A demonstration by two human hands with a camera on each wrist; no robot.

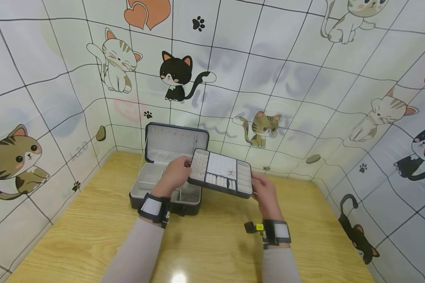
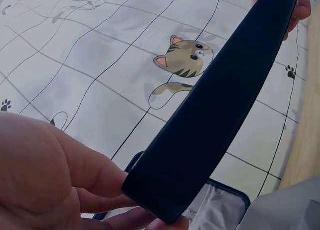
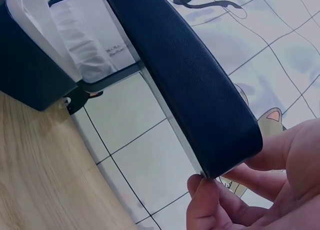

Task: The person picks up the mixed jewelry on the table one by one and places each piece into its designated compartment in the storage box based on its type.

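A dark-edged jewelry tray (image 1: pixel 221 165) with white compartments, ring rolls and a small piece of jewelry in its middle section is held up in the air, tilted. My left hand (image 1: pixel 177 173) grips its left end, and my right hand (image 1: pixel 265 194) grips the right end. In the left wrist view the tray's dark side (image 2: pixel 215 105) runs between thumb and fingers. The right wrist view has the other end (image 3: pixel 200 100) pinched by the right thumb and fingers. Behind and left stands the open jewelry box (image 1: pixel 139 202), its lid (image 1: pixel 177 143) raised, partly hidden by my left arm.
The box rests on a wooden table (image 1: pixel 219 243) near the back wall. A cat-print tiled cloth (image 1: pixel 226 78) encloses the table behind and on both sides. A small black device with a yellow label (image 1: pixel 253 227) sits at my right wrist strap (image 1: pixel 277 232).
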